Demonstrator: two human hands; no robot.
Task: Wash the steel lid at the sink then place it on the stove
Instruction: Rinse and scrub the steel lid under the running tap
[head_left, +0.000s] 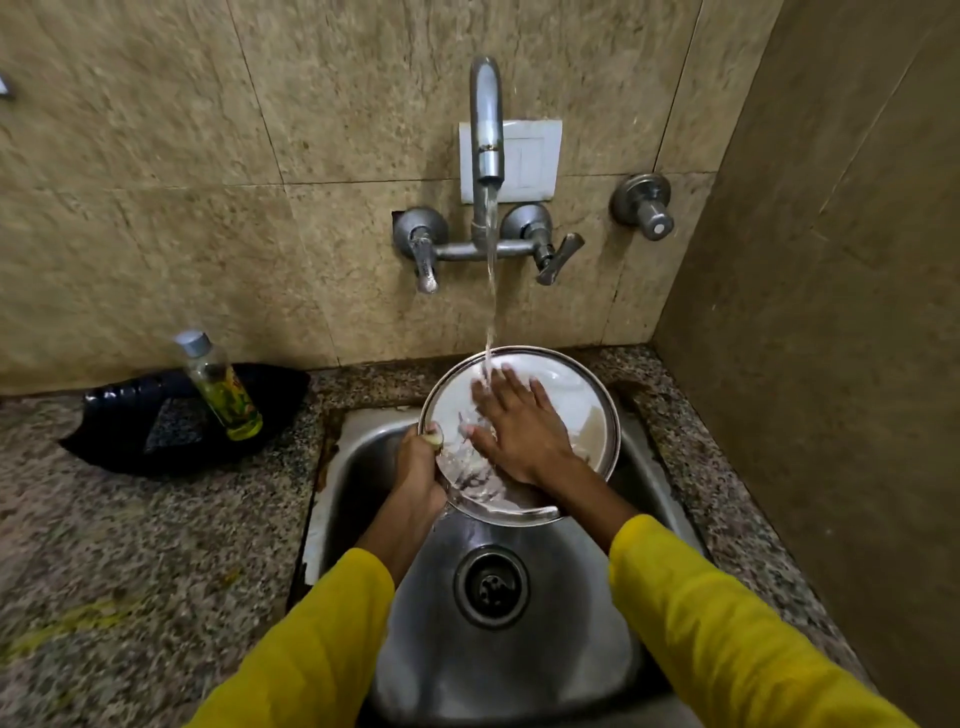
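Note:
The round steel lid is tilted over the steel sink, under a running stream from the wall tap. My left hand grips the lid's left rim, thumb over the edge. My right hand lies flat on the lid's wet face with fingers spread, and the water lands at its fingertips. Yellow sleeves cover both forearms. The stove is out of view.
A clear bottle of yellow-green liquid stands on a black tray on the speckled granite counter left of the sink. Two tap levers and a separate valve stick out from the tiled wall. A side wall closes the right.

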